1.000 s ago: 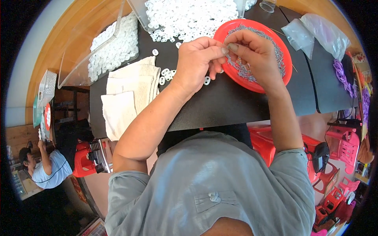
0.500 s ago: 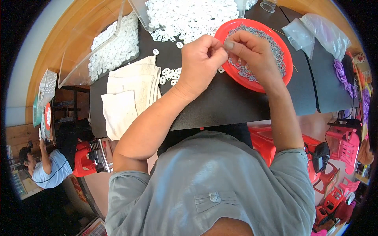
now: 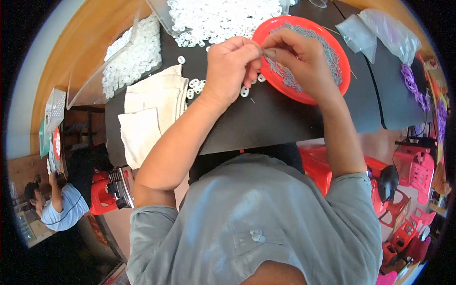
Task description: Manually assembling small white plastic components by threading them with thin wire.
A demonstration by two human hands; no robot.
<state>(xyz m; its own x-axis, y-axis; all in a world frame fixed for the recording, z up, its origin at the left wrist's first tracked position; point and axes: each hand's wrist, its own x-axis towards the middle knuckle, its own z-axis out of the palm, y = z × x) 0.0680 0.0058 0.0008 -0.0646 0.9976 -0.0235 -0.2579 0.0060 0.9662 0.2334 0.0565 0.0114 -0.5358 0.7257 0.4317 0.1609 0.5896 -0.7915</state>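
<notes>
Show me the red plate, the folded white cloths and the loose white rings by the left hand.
red plate [image 3: 343, 81]: head view, bare right rim.
folded white cloths [image 3: 147, 111]: head view, middle of the stack.
loose white rings [image 3: 194, 86]: head view, cluster beside the cloths.

- The shirt [image 3: 256, 223] is grey-blue, plain, loose and creased across the chest.
- Small pale buttons [image 3: 257, 235] sit at the middle of its front.
- The sleeves [image 3: 147, 223] are short, ending above the elbows, with folded hems.
- Both forearms are bare.
- The left hand [image 3: 230, 69] and right hand [image 3: 299, 59] wear no gloves; the fingers [image 3: 280, 45] are bare.
</notes>
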